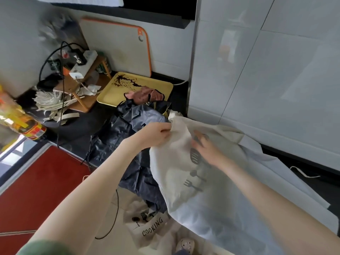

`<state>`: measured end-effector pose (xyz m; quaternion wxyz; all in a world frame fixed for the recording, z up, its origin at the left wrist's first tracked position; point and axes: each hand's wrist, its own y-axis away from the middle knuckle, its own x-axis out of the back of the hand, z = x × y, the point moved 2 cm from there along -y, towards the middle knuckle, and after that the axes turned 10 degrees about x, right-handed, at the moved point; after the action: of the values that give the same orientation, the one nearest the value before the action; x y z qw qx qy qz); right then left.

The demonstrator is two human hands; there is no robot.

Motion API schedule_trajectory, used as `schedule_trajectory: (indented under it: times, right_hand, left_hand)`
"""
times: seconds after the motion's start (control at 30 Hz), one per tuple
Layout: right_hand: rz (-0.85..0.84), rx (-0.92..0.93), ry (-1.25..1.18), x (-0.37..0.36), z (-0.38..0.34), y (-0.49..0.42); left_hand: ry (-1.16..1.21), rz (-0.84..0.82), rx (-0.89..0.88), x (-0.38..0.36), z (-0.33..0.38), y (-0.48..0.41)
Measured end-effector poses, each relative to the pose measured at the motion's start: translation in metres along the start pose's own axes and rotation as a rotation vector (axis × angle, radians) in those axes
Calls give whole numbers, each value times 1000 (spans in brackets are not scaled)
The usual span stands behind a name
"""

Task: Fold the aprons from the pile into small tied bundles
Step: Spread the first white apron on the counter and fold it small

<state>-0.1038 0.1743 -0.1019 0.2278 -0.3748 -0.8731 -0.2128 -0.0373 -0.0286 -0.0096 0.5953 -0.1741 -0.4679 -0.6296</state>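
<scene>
Cream apron (174, 173) is pinched at its edge by the left hand (156, 134); the right hand (206, 150) is too blurred for its fingers to be told. Spreading is judged underway; flattening is needed next

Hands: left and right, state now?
Left hand: pinches the white apron edge.
Right hand: open, fingers flat on the apron; blurred.

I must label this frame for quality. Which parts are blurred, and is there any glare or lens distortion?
Head view: the right hand is smeared by motion blur over the cream apron. The left hand, pinching that apron's edge, is sharper. Head view: the white cabinet shows soft reflections, not hard glare. Head view: the wide lens bends the cabinet's edges, and the top left corner is blurred.
</scene>
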Motion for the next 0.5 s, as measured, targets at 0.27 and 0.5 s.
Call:
schedule_trajectory:
  times: [0.27, 0.5]
  right_hand:
    - [-121, -61, 148, -12, 8, 0]
    - [-281, -85, 271, -39, 18, -3]
  left_hand:
    - [-180, 199, 244, 17, -25, -1]
    - [-306, 461, 476, 9, -64, 1]
